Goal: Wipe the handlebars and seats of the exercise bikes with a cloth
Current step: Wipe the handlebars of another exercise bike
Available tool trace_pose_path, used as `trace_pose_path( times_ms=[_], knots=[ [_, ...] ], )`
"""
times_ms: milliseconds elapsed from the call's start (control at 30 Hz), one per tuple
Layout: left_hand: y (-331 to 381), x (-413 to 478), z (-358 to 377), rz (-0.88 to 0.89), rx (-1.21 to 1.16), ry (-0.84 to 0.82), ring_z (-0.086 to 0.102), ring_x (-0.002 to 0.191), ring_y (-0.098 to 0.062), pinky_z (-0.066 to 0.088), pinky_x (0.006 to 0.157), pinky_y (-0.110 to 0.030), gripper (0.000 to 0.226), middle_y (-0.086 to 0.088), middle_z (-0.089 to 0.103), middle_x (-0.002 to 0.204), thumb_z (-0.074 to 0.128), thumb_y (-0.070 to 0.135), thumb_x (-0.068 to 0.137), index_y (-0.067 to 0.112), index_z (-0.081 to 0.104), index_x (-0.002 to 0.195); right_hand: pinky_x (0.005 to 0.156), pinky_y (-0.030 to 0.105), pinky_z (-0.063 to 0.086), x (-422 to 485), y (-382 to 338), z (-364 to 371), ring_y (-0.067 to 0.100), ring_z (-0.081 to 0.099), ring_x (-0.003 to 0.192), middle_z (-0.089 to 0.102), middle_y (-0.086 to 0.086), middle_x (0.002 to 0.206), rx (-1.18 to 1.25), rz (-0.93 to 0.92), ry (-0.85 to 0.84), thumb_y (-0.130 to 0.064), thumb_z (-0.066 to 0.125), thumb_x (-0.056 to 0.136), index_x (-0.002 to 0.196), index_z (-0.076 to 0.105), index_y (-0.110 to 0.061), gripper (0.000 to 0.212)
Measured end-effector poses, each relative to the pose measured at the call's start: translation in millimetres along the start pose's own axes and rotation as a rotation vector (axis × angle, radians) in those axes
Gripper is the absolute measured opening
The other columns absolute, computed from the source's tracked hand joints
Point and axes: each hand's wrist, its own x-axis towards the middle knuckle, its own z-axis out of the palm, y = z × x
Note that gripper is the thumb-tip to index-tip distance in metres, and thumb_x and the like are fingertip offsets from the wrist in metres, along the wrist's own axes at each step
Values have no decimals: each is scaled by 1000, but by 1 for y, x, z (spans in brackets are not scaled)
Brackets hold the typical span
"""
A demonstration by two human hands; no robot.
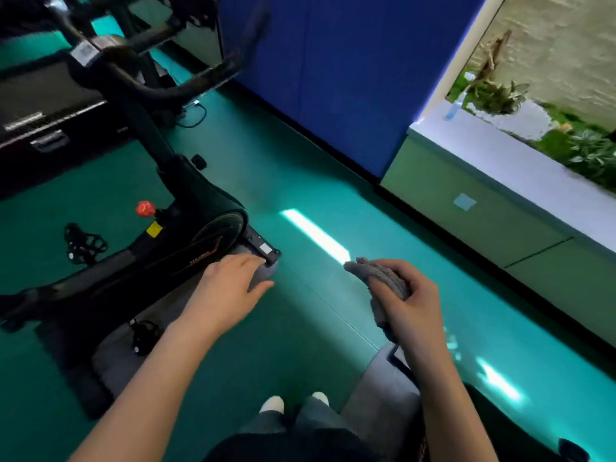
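Seems soft, light, floppy: folded grey fabric cloth (pixel 380 278), clasped mid-fold by curled fingers of right hand (pixel 413 305) — left hand (pixel 230 288) loosely spread, empty.

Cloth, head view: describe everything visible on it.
The cloth is grey, with a nubby, towel-like look, folded or bunched into several layers. The right hand grips it, fingers curled round the wad. One blunt end sticks out past the hand toward the exercise bike; a loose tail hangs below the hand. It is held above the green floor, touching only that hand.
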Motion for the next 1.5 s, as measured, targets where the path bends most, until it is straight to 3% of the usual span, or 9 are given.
trace_pose_path(
  times_ms=[200,333,433,533,733,867,967,1167,1500],
  knots=[
    [-42,-4,4,-247,64,-61,26,139,-14,23,113,-34,63,5,33,150,33,59,93,23,32,144,38,17,24,37,-1,16,16,31,35,43,-1,41,96,91,-117,-5,64,85,82,70,-26,22],
    [-47,7,5,-381,82,-84,15,143,-15,14,117,-38,67,4,23,155,28,62,92,24,23,147,38,17,23,74,-2,13,16,29,36,41,3,39,104,73,-184,-3,64,84,83,70,-17,15],
    [-38,21,5,-435,53,-75,7,145,-14,6,118,-37,69,5,15,157,25,63,92,25,18,149,37,16,26,102,-3,5,16,32,34,47,-4,40,93,48,-200,-1,65,83,78,70,-18,19],
    [-28,37,3,-433,29,-58,4,145,-12,1,118,-35,70,6,12,158,24,64,91,25,16,149,37,15,27,129,1,-2,16,30,37,48,-4,41,101,74,-209,-1,66,83,78,72,-19,20],
    [-25,54,-6,-421,43,33,16,142,-9,7,117,-34,66,10,28,152,25,63,91,27,23,147,45,24,29,159,3,4,20,34,46,41,11,47,75,113,-222,-1,65,83,78,74,-28,29],
    [-44,66,-16,-423,25,67,14,142,-9,6,117,-34,66,10,24,153,25,63,92,28,22,147,40,22,25,170,-10,38,20,30,45,38,11,43,80,126,-289,-7,69,81,78,73,-24,18],
    [-70,77,-26,-408,23,91,14,142,-9,5,117,-33,64,10,26,152,25,62,92,28,23,147,38,17,24,177,-21,72,16,27,37,44,0,40,83,114,-324,-4,67,82,79,72,-16,13],
    [-143,101,-62,-322,14,175,29,133,-9,17,113,-31,61,14,39,140,28,62,91,28,34,142,37,17,24,186,-40,158,18,28,35,37,10,41,45,122,-292,-6,67,82,83,70,-12,7],
    [-258,133,-152,-255,16,263,34,133,-16,22,111,-35,66,6,43,142,32,61,87,22,40,140,37,18,26,198,-85,256,18,32,36,41,12,43,26,53,-164,-9,68,81,79,71,-26,17]
  ],
)
